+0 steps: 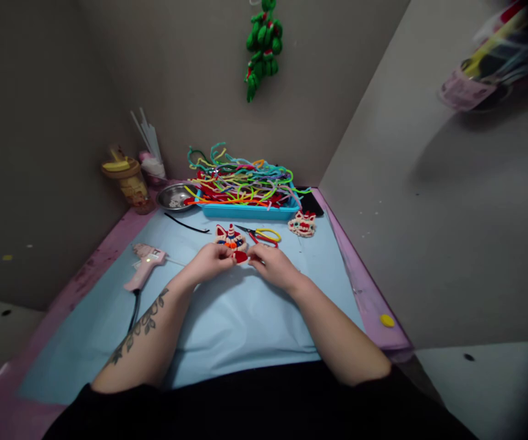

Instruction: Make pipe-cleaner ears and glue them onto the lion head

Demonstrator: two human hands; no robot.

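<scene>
My left hand (212, 264) is closed, its thumb and fingers pinching the left end of a small red fuzzy piece (240, 257). At the right end of that piece, my right hand (273, 265) has its fingertips pressed together; what they grip is too small to make out. Just beyond my fingers is a cream animal-face ornament (230, 237) of pipe cleaners, with red ears, a striped horn and blue and orange parts. Whether it lies on the mat or touches my left hand, I cannot tell. Scissors (266, 234) with yellow and red handles lie behind my right hand.
A blue tray (250, 212) heaped with colourful pipe cleaners stands at the back. Left are a metal bowl (176, 198), a pink glue gun (147, 264) and a cup (131, 183). Another face ornament (302, 225) and a dark flat object (310, 203) lie right. Walls enclose the table.
</scene>
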